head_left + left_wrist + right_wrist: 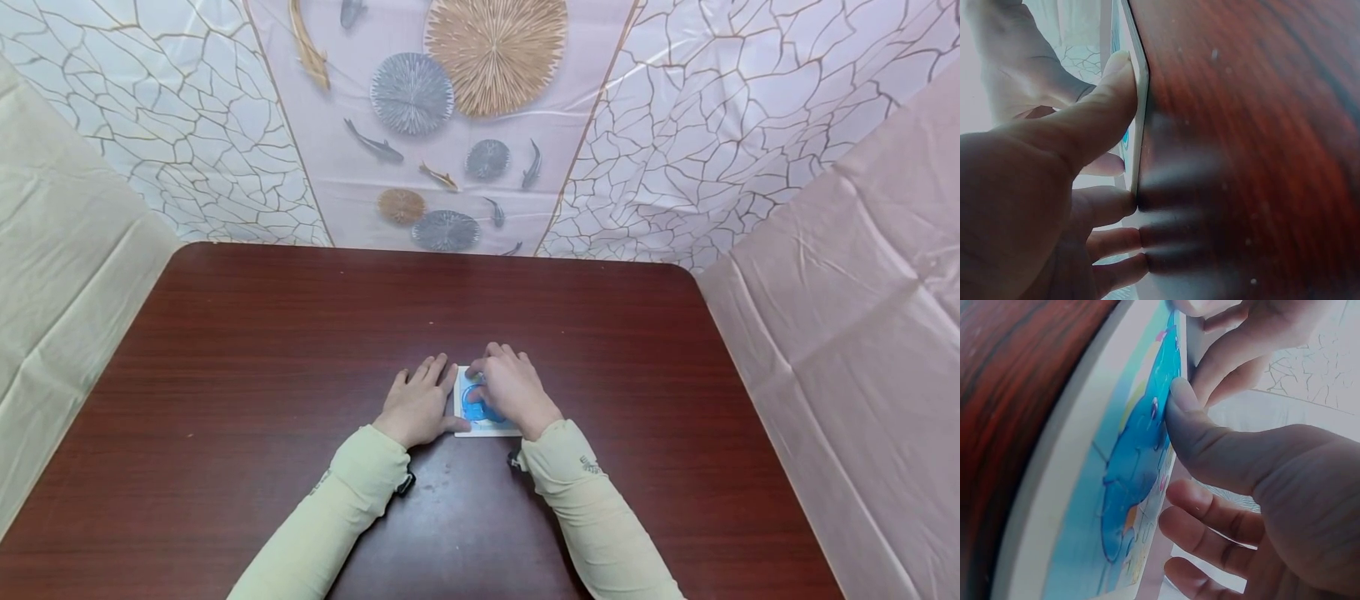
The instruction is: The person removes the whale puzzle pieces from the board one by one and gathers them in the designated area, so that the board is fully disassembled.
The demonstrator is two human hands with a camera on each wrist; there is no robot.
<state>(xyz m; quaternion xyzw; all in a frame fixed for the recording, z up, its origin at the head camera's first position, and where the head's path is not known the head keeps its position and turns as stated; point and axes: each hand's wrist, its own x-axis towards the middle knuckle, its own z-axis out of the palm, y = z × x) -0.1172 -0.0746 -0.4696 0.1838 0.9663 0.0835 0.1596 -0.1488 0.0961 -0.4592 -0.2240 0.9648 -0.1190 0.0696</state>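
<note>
A small jigsaw puzzle [472,408] with a pale frame lies flat on the table. Up close in the right wrist view, its picture shows a blue sea animal [1147,425] crossed by the seams between pieces. My left hand [417,408] is at the puzzle's left side, thumb resting on the frame's near left corner, the other fingers spread with their tips at the tabletop. Over the right part of the picture is my right hand [513,387]; its thumb [1194,425] presses on the blue animal, while several loosely bent fingers stand apart from the thumb. The hand covers part of the picture.
The dark red-brown wooden table [300,333] extends around the puzzle on all sides. A patterned cloth [345,192] hangs behind its far edge, with plain pale cloths [840,333] at the sides. Both forearms wear pale sleeves [330,500] with dark wrist devices [405,483].
</note>
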